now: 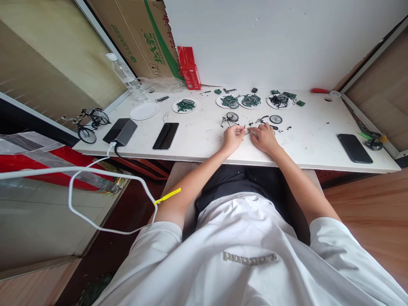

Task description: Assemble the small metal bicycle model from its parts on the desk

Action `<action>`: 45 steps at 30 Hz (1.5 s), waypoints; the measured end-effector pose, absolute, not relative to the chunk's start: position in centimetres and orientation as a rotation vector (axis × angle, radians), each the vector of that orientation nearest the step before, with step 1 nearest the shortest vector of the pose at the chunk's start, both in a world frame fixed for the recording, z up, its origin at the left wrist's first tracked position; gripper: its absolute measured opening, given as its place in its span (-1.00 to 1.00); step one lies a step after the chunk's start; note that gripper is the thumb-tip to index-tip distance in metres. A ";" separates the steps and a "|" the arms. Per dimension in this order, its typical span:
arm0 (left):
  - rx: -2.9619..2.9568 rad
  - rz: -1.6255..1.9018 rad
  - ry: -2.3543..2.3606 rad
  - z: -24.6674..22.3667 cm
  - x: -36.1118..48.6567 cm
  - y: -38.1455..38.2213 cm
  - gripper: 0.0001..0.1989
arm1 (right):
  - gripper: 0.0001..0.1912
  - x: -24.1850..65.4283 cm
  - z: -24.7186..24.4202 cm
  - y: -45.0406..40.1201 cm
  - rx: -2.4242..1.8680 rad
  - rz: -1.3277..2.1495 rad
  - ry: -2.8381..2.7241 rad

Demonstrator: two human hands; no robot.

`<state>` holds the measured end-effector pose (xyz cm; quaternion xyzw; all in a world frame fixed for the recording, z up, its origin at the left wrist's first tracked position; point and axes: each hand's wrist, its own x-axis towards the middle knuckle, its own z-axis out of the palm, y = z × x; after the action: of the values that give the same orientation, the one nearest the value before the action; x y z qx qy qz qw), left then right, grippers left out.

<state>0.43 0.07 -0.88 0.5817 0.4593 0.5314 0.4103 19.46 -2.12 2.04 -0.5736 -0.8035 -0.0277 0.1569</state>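
Near the front of the white table (204, 146), my left hand (233, 137) pinches a thin dark model bicycle part (246, 133). My right hand (265, 137) rests just right of it, fingers bent and fingertips at the part's other end; what they grip is too small to make out. Beyond my left hand lie a black toy wheel (232, 116) and thin frame pieces. Past my right hand is another spoked wheel (276, 119), with a curved black piece (263, 119) beside it and small black bits around.
White plates (145, 111) line the back, several bearing green and black bicycle parts (251, 100). An assembled model bicycle (87, 123), grey power box (120, 132) and phone (166, 136) are left. Another phone (355, 148) lies right. A white cable (111, 171) crosses near my left arm.
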 end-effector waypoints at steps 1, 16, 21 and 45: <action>1.464 1.349 1.153 -1.0 0.4 0.1 -0.87 | -0.47 19.5 2.0 -2.1 -1.630 -0.080 -2.290; 1.414 1.370 1.141 -0.5 0.4 -0.3 -0.82 | -0.63 20.2 1.9 -1.5 -1.571 0.036 -2.145; 1.399 1.374 1.118 -0.6 0.4 -0.3 -0.83 | -0.63 20.2 2.0 -1.5 -1.556 0.042 -2.087; 1.376 1.345 1.157 0.0 0.4 -0.6 -0.79 | -0.63 20.1 1.4 -1.3 -1.602 0.038 -2.215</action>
<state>0.40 -0.58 -0.04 0.5524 0.4643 0.5400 0.4332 20.12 -1.34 1.45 -0.5739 -0.7934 0.0136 0.2025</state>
